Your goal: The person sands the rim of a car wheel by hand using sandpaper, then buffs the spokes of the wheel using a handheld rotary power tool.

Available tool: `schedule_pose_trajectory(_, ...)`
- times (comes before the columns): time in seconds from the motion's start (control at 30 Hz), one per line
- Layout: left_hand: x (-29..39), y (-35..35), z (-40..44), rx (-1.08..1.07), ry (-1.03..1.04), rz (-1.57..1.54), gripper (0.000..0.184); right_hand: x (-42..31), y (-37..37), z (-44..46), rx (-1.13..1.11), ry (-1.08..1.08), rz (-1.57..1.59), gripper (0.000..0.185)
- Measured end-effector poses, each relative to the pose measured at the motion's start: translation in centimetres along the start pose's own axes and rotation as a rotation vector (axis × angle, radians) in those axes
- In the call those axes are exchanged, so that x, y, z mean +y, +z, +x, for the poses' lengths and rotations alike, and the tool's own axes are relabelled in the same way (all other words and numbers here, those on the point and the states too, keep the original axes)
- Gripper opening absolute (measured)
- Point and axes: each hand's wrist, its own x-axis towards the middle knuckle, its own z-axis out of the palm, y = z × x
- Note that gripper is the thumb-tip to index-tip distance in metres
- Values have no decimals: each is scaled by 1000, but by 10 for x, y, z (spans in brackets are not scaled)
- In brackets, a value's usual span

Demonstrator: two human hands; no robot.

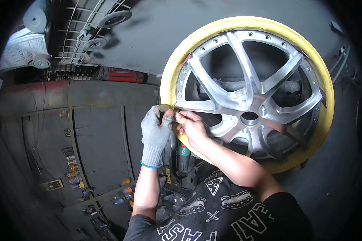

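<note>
pinching in close at the wheel's left edge: gloved left hand and bare right hand meet fingertip to fingertip by the yellow band around the silver wheel. both have curled fingers; whether band or some small scrap sits between them is too small to make out, so grasp unclear on either side. wheel is roughly face-on to the camera, right of the hands; what carries it isn't visible. two hands on one spot reads like fine control, glove probably guarding against the edge. band looks placed to cover the outer edge, leaving the spokes bare. tight side: bolt holes near the right hand, right forearm crossing the lower band, green power tool near below. more room outward of the left hand, grey panel well behind.
</note>
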Motion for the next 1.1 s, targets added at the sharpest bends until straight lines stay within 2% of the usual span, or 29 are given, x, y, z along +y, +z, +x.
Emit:
schedule_pose_trajectory(0.07, -3, 1, 0, -19, -174, -231, 14, 5, 2, 4, 11, 13, 64, 8)
schedule_pose_trajectory(0.13, -1, 0, 1, -34, -188, -199, 14, 9, 1, 8, 15, 10, 77, 8)
schedule_pose_trajectory(0.2, -1, 1, 2, 25, 12, 25, 14, 12, 2, 10, 18, 10, 88, 9)
schedule_pose_trajectory(0.4, -6, 12, 3, 81, 198, 333, 13, 6, 3, 10, 68, 53, 65, 12)
schedule_pose_trajectory(0.5, -2, 16, 4, 134, 294, 415, 14, 6, -2, 12, 15, 47, 50, 13)
schedule_pose_trajectory(0.7, -5, 23, 5, 183, 290, 446, 15, -1, 0, 9, 25, 34, -3, 15)
schedule_pose_trajectory(0.8, -5, 28, 3, 233, 290, 493, 17, 2, 2, 11, 92, -7, -108, 16)
schedule_pose_trajectory(0.9, -1, 29, 2, 229, 316, 584, 21, 12, 2, 22, 161, -164, -371, 15)
schedule_pose_trajectory(0.97, -3, 31, 2, 223, 326, 601, 22, 36, -2, 40, 206, -552, -371, 17)
schedule_pose_trajectory(1.1, -15, 33, 3, 219, 424, 640, 29, 34, -9, 36, 206, -382, -562, 18)
